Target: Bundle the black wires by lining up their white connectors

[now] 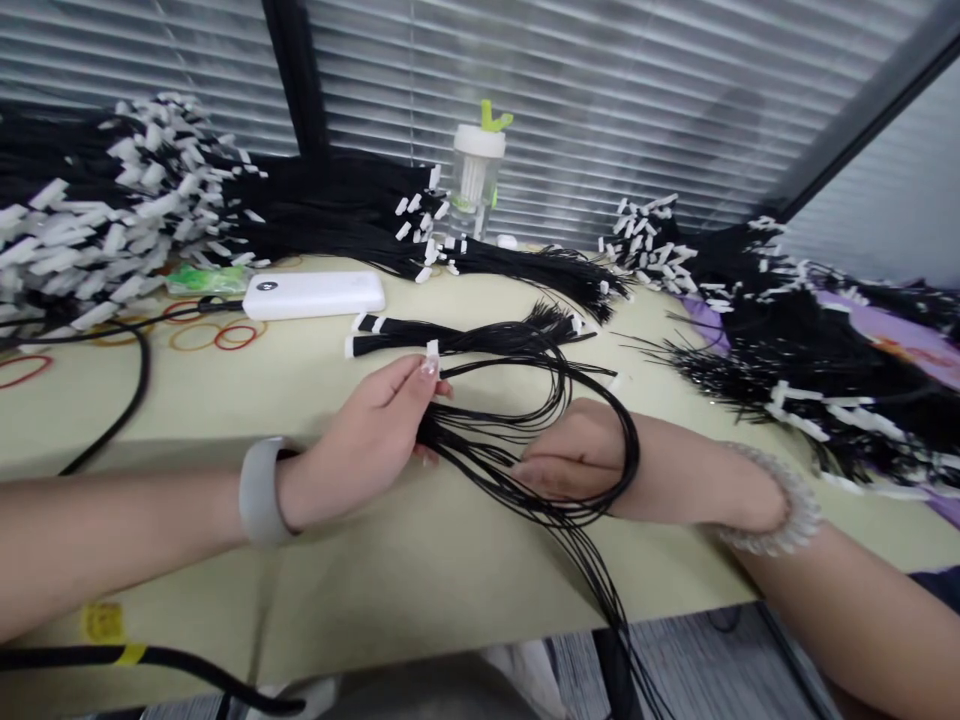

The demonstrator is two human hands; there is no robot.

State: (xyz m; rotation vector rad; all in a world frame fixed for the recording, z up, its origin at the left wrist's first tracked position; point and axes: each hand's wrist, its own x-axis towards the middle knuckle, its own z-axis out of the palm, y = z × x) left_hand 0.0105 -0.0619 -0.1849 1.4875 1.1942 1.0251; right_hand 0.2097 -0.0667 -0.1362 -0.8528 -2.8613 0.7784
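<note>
Both forearms frame a bundle of black cords (517, 440) on the tabletop (420, 560). Left hand (367, 440) pinches them, fingers closed on the strands; right hand (577, 460), looped by cords, curls shut around them. Loose ends trailing off the edge could snag or tangle.

A small assembly workplace in an office: window blinds (645, 90), heaps of tagged black cords (112, 200) along the table (450, 560) edges

head view | worn on head | faces forward and down | close over table (420, 560) | window blinds (645, 90) behind
</note>
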